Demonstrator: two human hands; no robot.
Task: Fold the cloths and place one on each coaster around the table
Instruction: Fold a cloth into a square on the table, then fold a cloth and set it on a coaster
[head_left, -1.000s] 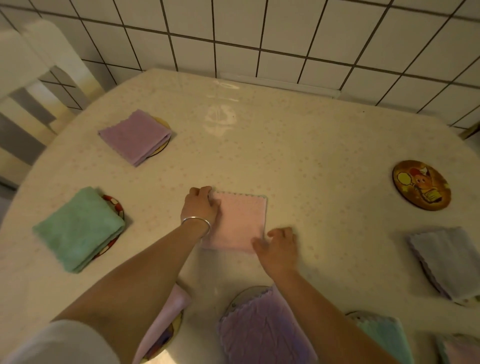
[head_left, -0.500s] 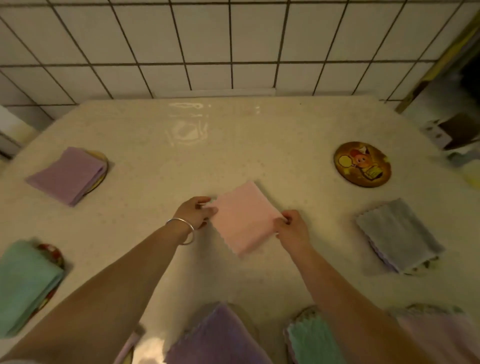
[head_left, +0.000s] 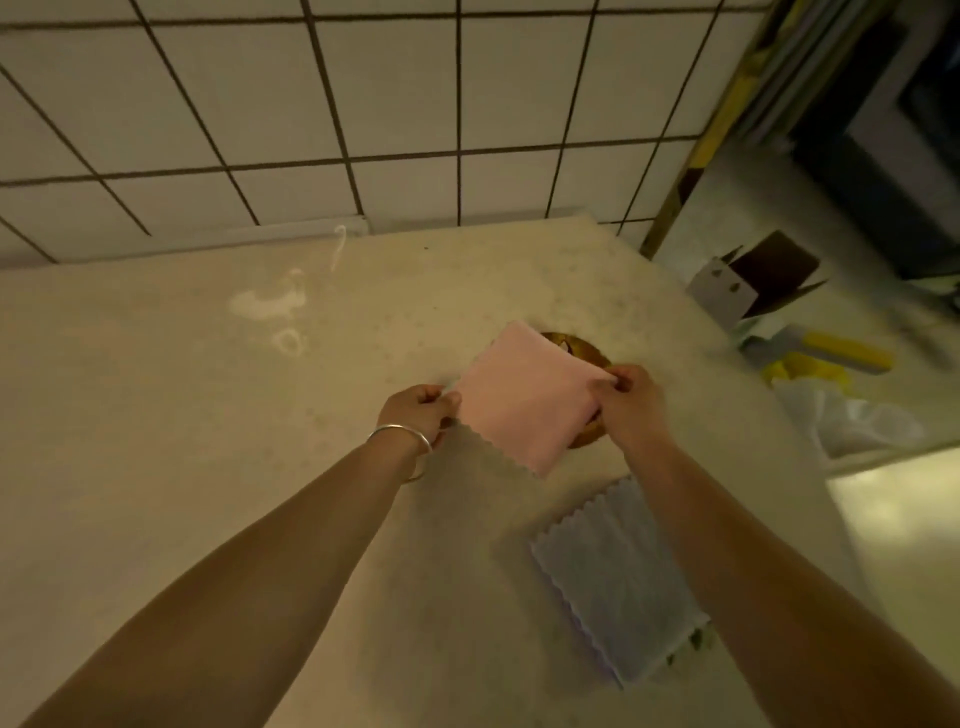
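Head view: the left hand (head_left: 423, 410) and right hand (head_left: 626, 397) each keep a pinching grip on opposite corners of the folded pink cloth (head_left: 524, 402), held taut over the brown coaster (head_left: 582, 351) on the desk (head_left: 208, 415), apparently for squaring it there.

Pale table (head_left: 208, 441) bears a grey cloth (head_left: 618, 582) and, seemingly, a coaster (head_left: 584, 351).

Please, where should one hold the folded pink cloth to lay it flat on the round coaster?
By its two opposite corners, one from each side, as the left hand and right hand pinch the pink cloth now. Probably this keeps the limp folded square taut above the coaster.
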